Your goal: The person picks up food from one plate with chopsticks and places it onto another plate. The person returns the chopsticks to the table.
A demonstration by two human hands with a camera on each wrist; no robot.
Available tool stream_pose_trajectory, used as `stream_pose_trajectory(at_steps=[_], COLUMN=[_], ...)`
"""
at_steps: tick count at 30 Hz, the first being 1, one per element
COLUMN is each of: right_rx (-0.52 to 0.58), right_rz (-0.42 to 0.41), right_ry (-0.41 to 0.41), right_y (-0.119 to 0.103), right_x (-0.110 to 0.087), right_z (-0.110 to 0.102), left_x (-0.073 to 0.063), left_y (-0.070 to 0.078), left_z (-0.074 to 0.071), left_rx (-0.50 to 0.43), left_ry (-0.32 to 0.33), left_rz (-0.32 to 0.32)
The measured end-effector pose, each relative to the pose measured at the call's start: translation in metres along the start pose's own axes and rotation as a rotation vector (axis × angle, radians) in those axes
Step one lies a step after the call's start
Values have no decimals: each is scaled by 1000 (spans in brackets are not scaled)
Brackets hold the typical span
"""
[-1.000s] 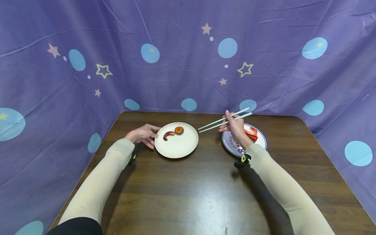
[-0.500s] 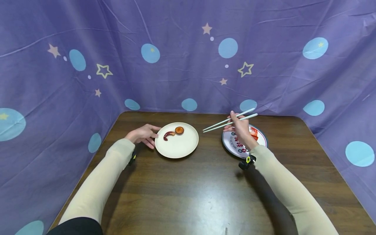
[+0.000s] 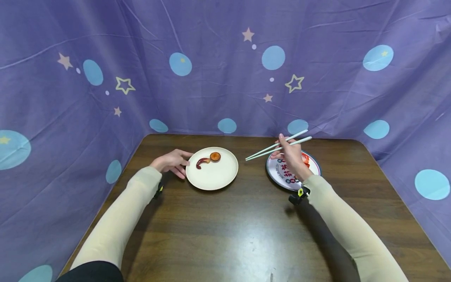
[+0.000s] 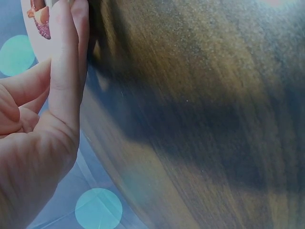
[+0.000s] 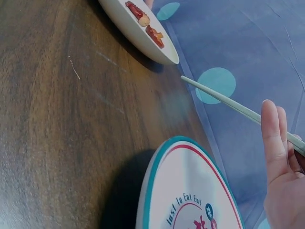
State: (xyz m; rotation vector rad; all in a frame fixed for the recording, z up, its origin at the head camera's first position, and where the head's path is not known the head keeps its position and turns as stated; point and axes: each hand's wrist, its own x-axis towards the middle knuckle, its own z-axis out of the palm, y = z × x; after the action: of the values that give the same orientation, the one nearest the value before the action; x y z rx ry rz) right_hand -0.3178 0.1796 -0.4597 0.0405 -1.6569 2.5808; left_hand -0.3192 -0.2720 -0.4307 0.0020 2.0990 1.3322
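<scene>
My left hand grips the left rim of a cream plate standing on the table. On that plate lie a dark red octopus tentacle and a round orange-brown piece of food with a dark edge. My right hand holds a pair of pale green chopsticks, their tips close together and pointing left, apart from the cream plate. Nothing shows between the tips. Below this hand stands a white plate with a blue rim and red lettering. Red-orange food on it is partly hidden by the hand.
Both plates stand on a brown wooden table, with bare wood between them. A purple curtain with stars and blue dots hangs behind the table and along its sides.
My right hand and the chopsticks have moved right, away from the cream plate, and the chopstick tips have come closer together. The left hand and both plates have stayed put.
</scene>
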Motion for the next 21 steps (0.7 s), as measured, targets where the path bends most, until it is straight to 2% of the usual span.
stream_pose_trajectory(at_steps=[8, 16, 21], right_rx=[-20, -5, 17], right_rz=[-14, 0, 12], right_ry=[14, -16, -4], right_y=[-9, -18, -22], right_x=[0, -1, -2], right_z=[-7, -20, -27], left_x=[-1, -1, 0], left_y=[1, 1, 1], left_z=[-1, 0, 1], left_rx=[1, 4, 7], left_ry=[-3, 1, 2], left_rz=[-3, -5, -4])
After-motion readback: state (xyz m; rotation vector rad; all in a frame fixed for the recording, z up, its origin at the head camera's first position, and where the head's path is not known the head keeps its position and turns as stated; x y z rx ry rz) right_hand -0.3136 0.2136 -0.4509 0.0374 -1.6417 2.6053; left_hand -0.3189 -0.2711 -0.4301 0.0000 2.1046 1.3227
